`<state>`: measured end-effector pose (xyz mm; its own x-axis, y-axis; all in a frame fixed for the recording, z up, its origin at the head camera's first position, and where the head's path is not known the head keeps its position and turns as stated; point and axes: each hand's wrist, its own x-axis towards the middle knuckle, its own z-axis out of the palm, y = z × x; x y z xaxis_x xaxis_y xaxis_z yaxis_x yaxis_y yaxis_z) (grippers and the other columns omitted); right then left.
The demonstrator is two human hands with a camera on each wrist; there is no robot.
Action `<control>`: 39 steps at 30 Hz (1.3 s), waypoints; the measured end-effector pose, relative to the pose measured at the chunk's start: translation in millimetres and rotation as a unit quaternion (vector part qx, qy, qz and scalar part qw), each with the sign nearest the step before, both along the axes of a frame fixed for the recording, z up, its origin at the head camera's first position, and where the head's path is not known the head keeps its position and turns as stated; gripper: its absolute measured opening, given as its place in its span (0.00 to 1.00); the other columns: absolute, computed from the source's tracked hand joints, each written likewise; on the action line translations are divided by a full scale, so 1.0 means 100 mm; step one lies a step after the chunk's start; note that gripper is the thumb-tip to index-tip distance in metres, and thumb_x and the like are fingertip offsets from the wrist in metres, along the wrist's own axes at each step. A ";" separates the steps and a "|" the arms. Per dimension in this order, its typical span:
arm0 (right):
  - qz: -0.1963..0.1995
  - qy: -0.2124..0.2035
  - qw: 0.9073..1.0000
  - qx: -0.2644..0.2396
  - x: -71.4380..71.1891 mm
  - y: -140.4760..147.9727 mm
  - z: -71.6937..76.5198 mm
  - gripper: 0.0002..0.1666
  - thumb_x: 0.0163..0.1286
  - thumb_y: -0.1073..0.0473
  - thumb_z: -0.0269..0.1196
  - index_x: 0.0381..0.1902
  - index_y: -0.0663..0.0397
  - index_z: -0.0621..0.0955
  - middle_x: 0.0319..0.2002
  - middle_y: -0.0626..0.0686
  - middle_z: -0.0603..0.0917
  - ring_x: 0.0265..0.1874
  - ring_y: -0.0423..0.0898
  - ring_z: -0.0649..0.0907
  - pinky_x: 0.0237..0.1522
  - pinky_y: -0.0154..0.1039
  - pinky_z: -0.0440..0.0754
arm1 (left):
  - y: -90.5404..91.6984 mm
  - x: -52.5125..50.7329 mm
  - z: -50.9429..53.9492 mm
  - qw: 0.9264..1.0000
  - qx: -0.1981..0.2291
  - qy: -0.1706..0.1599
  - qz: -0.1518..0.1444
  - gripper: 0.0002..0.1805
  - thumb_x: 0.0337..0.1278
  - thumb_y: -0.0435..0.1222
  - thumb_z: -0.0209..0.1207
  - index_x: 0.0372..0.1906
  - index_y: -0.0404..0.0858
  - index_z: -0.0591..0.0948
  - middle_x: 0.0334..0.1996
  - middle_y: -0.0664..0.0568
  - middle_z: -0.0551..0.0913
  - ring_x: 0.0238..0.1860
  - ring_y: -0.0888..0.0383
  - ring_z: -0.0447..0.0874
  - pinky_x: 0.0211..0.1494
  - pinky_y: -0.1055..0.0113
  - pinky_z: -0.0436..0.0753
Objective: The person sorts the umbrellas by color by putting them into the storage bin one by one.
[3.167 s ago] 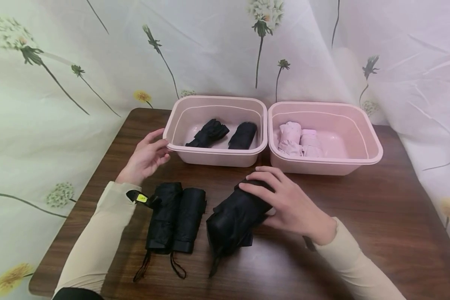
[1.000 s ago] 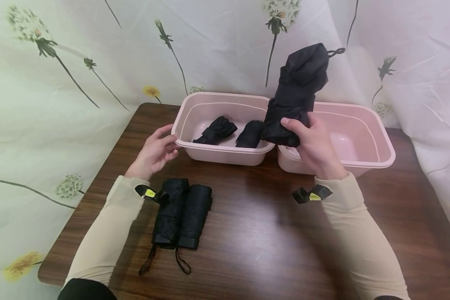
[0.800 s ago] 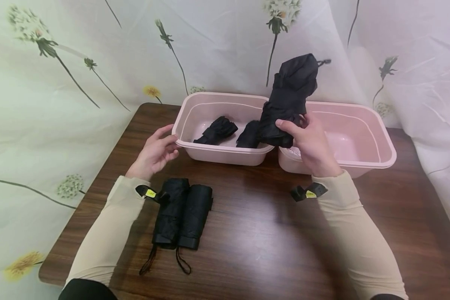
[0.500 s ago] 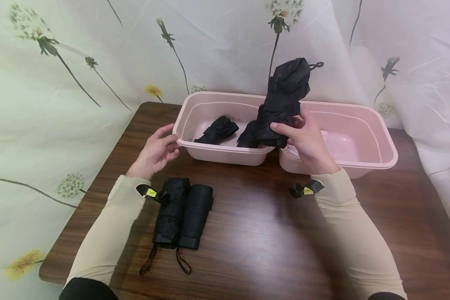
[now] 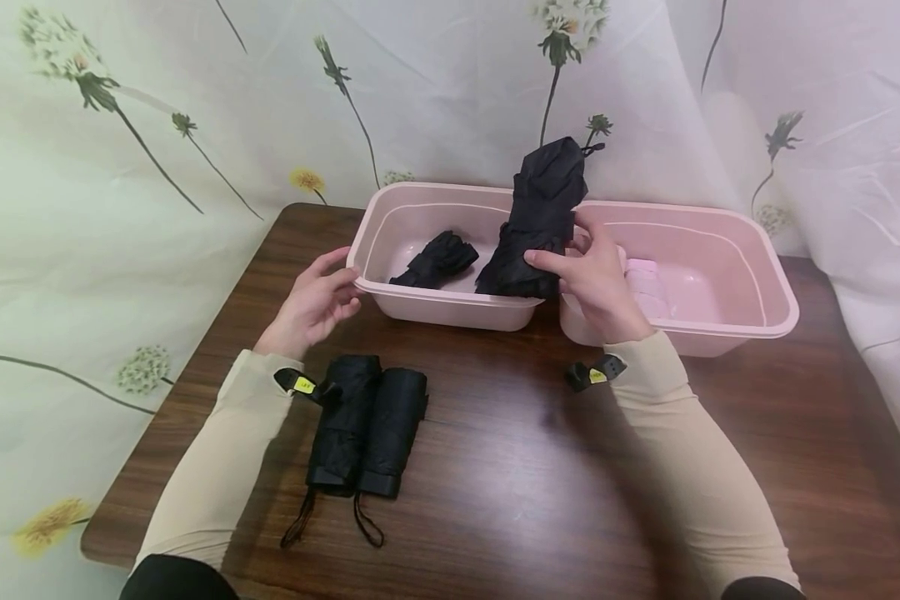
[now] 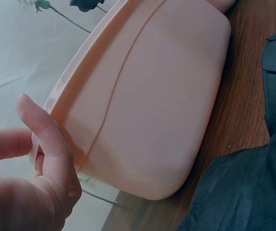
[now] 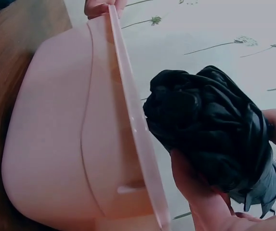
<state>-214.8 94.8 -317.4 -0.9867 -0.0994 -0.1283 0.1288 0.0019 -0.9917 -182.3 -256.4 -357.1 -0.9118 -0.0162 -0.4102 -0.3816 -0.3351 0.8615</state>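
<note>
My right hand (image 5: 600,275) grips a black folded umbrella (image 5: 547,196), thumb on its near side. It leans over the right end of the left pink plastic bin (image 5: 450,312), wrist loop uppermost. The right wrist view shows the umbrella's (image 7: 210,125) bunched end close to the bin's rim (image 7: 133,115). At the bin's left corner my left hand (image 5: 311,304) pinches the rim; thumb and finger straddle it in the left wrist view. Inside lies another black folded umbrella (image 5: 438,260); the held one hides the bin's right part.
Two black folded umbrellas (image 5: 345,425) lie side by side on the brown wooden table (image 5: 510,467), below my left wrist. A second pink bin (image 5: 727,329) touches the first on the right and holds pink wrapped items (image 5: 645,283). A flower-printed cloth hangs behind.
Lifted off the table, the umbrella in my right hand has swung over the bins, then shifted left and lower onto the left bin's right end. The left hand keeps its hold on the rim.
</note>
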 end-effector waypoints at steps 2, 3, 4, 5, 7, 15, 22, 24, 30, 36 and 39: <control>-0.003 -0.004 1.000 -0.002 -0.01 -0.02 0.00 0.48 0.55 0.65 0.71 0.70 0.47 0.61 0.58 0.54 0.74 0.47 0.44 0.78 0.28 0.32 0.79 | 0.00 0.00 0.00 1.000 -0.002 0.002 0.001 0.34 0.65 0.32 0.56 0.72 0.47 0.58 0.43 0.48 0.74 0.29 0.61 0.80 0.27 0.75 0.81; -0.004 -0.005 1.000 -0.003 -0.01 -0.03 0.00 0.48 0.55 0.65 0.71 0.70 0.48 0.60 0.58 0.55 0.73 0.47 0.44 0.78 0.27 0.31 0.79 | 0.00 0.00 0.00 1.000 -0.002 0.002 0.001 0.34 0.65 0.32 0.56 0.72 0.47 0.58 0.43 0.48 0.74 0.29 0.61 0.80 0.27 0.75 0.81; -0.004 -0.005 1.000 -0.003 -0.01 -0.04 0.00 0.48 0.56 0.65 0.71 0.70 0.49 0.59 0.57 0.55 0.74 0.45 0.43 0.78 0.27 0.31 0.78 | 0.00 -0.01 0.00 1.000 -0.002 0.002 0.002 0.34 0.65 0.32 0.56 0.72 0.47 0.58 0.44 0.48 0.73 0.29 0.61 0.80 0.27 0.75 0.81; -0.005 -0.006 1.000 0.000 -0.01 -0.05 0.00 0.48 0.56 0.65 0.70 0.71 0.49 0.59 0.56 0.55 0.74 0.44 0.43 0.78 0.27 0.31 0.79 | 0.00 -0.01 0.00 1.000 -0.003 0.001 0.001 0.34 0.65 0.32 0.56 0.72 0.47 0.58 0.45 0.48 0.73 0.29 0.61 0.80 0.27 0.76 0.81; -0.005 -0.008 1.000 -0.002 -0.02 -0.06 -0.01 0.47 0.57 0.64 0.70 0.70 0.50 0.59 0.54 0.56 0.75 0.41 0.41 0.78 0.26 0.30 0.77 | 0.00 0.00 0.00 1.000 -0.001 -0.001 0.000 0.34 0.66 0.32 0.56 0.73 0.47 0.57 0.47 0.46 0.71 0.29 0.61 0.79 0.27 0.76 0.81; -0.009 -0.013 1.000 -0.019 -0.16 -0.05 -0.27 0.54 0.51 0.57 0.76 0.71 0.46 0.58 0.52 0.58 0.73 0.44 0.46 0.77 0.31 0.35 0.78 | 0.01 -0.02 -0.01 1.000 -0.023 0.001 0.000 0.33 0.67 0.34 0.55 0.73 0.48 0.58 0.46 0.48 0.72 0.29 0.61 0.80 0.28 0.76 0.81; -0.015 -0.026 0.998 -0.058 -0.15 -0.11 -0.31 0.55 0.50 0.60 0.76 0.70 0.43 0.58 0.49 0.54 0.71 0.39 0.43 0.74 0.25 0.33 0.73 | 0.01 -0.02 -0.01 1.000 -0.017 0.000 0.003 0.33 0.66 0.33 0.55 0.73 0.48 0.57 0.48 0.47 0.70 0.29 0.61 0.79 0.27 0.76 0.81; -0.006 -0.027 0.999 -0.046 -0.05 -0.14 -0.19 0.52 0.55 0.61 0.73 0.72 0.46 0.57 0.52 0.56 0.71 0.40 0.42 0.74 0.27 0.30 0.74 | 0.01 -0.01 -0.01 1.000 -0.011 0.000 0.004 0.33 0.66 0.32 0.55 0.73 0.47 0.57 0.48 0.47 0.70 0.29 0.61 0.79 0.27 0.76 0.81; 0.057 0.007 0.991 -0.123 0.00 -0.10 -0.26 0.40 0.57 0.70 0.68 0.66 0.61 0.64 0.57 0.65 0.75 0.43 0.47 0.85 0.45 0.42 0.86 | 0.00 -0.01 -0.02 1.000 -0.017 -0.003 0.005 0.32 0.67 0.33 0.54 0.72 0.48 0.57 0.47 0.47 0.71 0.29 0.61 0.79 0.27 0.76 0.81; 0.081 0.055 0.984 -0.149 0.04 -0.07 -0.27 0.30 0.57 0.75 0.65 0.58 0.69 0.69 0.46 0.58 0.79 0.37 0.48 0.87 0.44 0.46 0.86 | 0.00 -0.02 -0.03 0.999 -0.038 -0.002 0.000 0.32 0.67 0.35 0.55 0.72 0.49 0.58 0.50 0.47 0.70 0.31 0.61 0.80 0.29 0.76 0.81; 0.080 0.052 0.988 -0.122 0.09 -0.08 -0.20 0.27 0.60 0.76 0.61 0.57 0.70 0.68 0.44 0.57 0.78 0.36 0.46 0.87 0.43 0.43 0.86 | 0.00 -0.03 -0.04 0.999 -0.040 -0.006 0.001 0.32 0.67 0.35 0.56 0.72 0.49 0.59 0.53 0.45 0.69 0.32 0.60 0.80 0.29 0.76 0.81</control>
